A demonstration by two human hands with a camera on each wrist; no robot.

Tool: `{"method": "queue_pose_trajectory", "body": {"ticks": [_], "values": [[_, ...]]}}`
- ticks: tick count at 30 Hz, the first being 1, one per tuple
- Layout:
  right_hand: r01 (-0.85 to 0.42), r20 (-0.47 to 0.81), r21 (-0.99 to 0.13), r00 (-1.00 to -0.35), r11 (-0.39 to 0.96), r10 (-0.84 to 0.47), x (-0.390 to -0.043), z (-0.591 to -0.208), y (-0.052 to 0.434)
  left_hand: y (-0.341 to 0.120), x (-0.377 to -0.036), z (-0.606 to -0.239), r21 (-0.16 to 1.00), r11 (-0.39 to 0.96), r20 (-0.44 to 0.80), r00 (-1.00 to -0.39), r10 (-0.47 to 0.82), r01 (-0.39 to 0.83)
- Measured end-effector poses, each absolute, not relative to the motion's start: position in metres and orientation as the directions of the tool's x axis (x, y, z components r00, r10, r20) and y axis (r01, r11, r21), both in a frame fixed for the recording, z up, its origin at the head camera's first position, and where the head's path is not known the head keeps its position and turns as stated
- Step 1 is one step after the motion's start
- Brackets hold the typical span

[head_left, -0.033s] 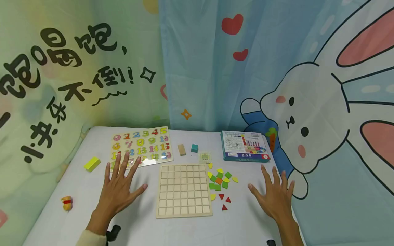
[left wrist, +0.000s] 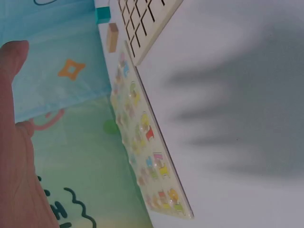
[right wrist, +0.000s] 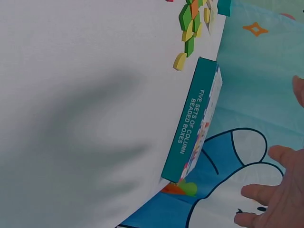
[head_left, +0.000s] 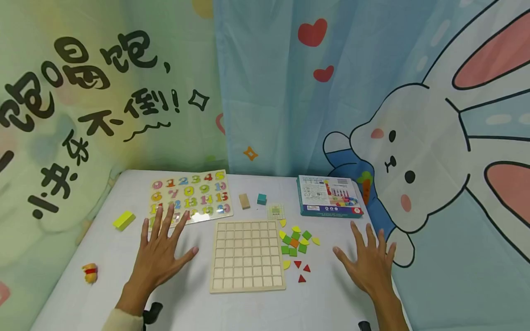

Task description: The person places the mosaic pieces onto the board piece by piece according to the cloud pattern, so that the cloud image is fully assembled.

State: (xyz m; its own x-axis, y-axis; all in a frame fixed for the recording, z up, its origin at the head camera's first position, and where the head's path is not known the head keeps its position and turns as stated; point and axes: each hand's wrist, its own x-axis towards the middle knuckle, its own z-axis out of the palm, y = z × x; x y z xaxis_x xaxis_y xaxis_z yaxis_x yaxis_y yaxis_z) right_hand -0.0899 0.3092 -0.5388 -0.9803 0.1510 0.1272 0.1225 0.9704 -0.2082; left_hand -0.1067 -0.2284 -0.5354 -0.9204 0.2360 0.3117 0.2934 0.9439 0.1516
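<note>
A pale wooden grid board (head_left: 247, 255) with empty square cells lies in the middle of the white table (head_left: 198, 303). My left hand (head_left: 159, 250) hovers flat, fingers spread, to the left of the grid board, its fingertips over the near edge of a number puzzle board (head_left: 189, 197). On the other side my right hand (head_left: 370, 259) is spread flat too, holding nothing. Between it and the grid lies a cluster of green, yellow and orange tiles (head_left: 296, 241) with three red triangles (head_left: 302, 270). The left wrist view shows the number puzzle board (left wrist: 142, 142) and the grid corner (left wrist: 142, 23).
A teal box (head_left: 329, 196) of beaded columns stands at the back right, also in the right wrist view (right wrist: 192, 126). A tan block (head_left: 244, 201), a teal cube (head_left: 262, 199), a small card (head_left: 275, 212), a yellow-green block (head_left: 123, 220) and a tiny figure (head_left: 89, 273) lie around. Printed curtains enclose the table.
</note>
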Motion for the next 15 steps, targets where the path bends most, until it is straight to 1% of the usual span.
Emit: {"method": "queue_pose_trajectory", "body": {"ticks": [4, 6, 11, 15], "values": [[0.102, 0.141, -0.234, -0.98, 0.967, 0.137, -0.09, -0.539, 0.306, -0.226, -0.105, -0.536, 0.165, 0.944, 0.279, -0.932, 0.232, 0.285], [0.087, 0.15, -0.264, -0.98, 0.961, 0.13, -0.091, -0.54, 0.302, -0.222, -0.105, -0.538, 0.179, 0.944, 0.256, -0.939, 0.228, 0.278], [0.058, 0.146, -0.414, -0.981, 0.909, 0.129, -0.098, -0.553, 0.282, -0.209, -0.103, -0.553, 0.258, 0.916, 0.234, -0.94, 0.249, 0.307], [0.034, 0.106, -0.549, -0.988, 0.835, 0.11, -0.106, -0.567, 0.259, -0.195, -0.097, -0.573, 0.369, 0.871, 0.178, -0.944, 0.278, 0.326]]}}
